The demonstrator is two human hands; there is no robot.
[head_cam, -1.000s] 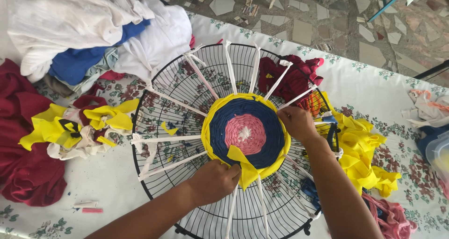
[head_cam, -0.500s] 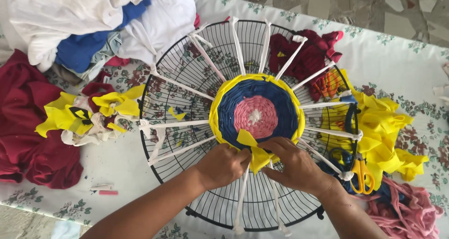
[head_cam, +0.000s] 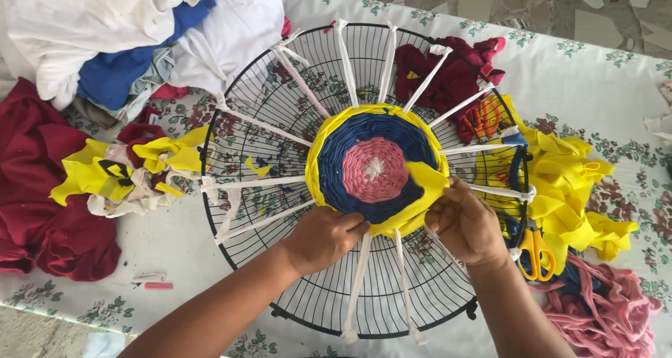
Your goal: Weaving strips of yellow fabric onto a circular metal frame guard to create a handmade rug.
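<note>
A round woven mat, pink at its centre, ringed in dark blue and edged in yellow, sits at the middle of a black wire fan guard lying flat on a table, its weave carried on white cloth strips stretched like spokes from the hub to the rim. The right hand is closed around a yellow cloth strip at the mat's lower right edge, fingers curled tight, the strip's free end folding up over the weave. The left hand rests at the mat's lower edge with fingers bent and pressed to the yellow border; whether it grips anything cannot be told. Both forearms reach in from the bottom of the head view. Just right of the guard lies a heap of yellow fabric, with yellow-handled scissors beside it and a tangle of pink strips below. Dark red cloth shows beneath the guard's upper right. To the left are yellow and white scraps, a large dark red garment and, above, folded white and blue clothes, all on a floral tablecloth.
</note>
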